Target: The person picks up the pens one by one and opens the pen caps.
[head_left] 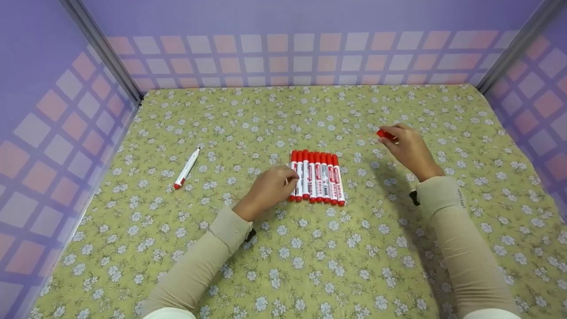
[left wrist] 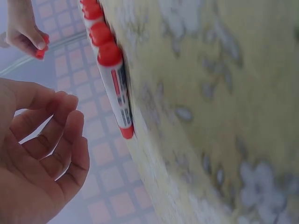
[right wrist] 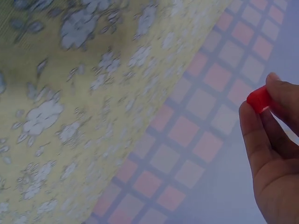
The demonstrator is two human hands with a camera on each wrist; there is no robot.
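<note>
Several red-capped white markers (head_left: pixel 317 177) lie side by side in a tidy row on the flowered cloth (head_left: pixel 310 266). My left hand (head_left: pixel 283 181) hovers at the row's left end, its fingers (left wrist: pixel 70 135) loosely curled and holding nothing, just clear of the nearest marker (left wrist: pixel 114 79). Off to the right of the row, my raised right hand (head_left: pixel 392 138) pinches a small red cap (head_left: pixel 384 134) between thumb and fingertips; the right wrist view shows the red cap (right wrist: pixel 259 99) held above the cloth.
A single marker (head_left: pixel 187 168) with no cap on its tip lies alone at the left of the cloth. Purple checked walls (head_left: pixel 283 57) enclose the table on three sides.
</note>
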